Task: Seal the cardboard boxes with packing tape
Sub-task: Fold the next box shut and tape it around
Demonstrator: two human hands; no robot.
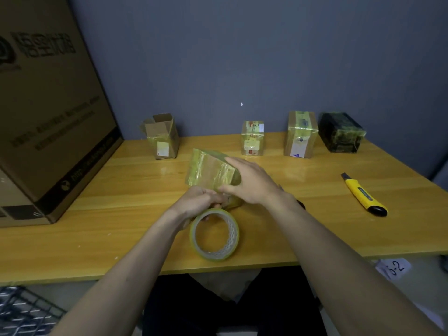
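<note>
Left hand (198,200) curled round glossy ring-shaped tape roll (214,235); right hand (249,183), fingers straight, pressed flat on tape-wrapped cardboard box (208,172), smooth wooden table (121,229).

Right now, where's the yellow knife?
In the head view, the knife lies on the table's right side, apart from the right hand, nearer than the black box.

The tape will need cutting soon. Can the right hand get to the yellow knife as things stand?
Probably yes. The yellow knife lies alone on bare table on the right, nothing between it and the right hand. That hand rests flat on the box, so it must let go first.
</note>
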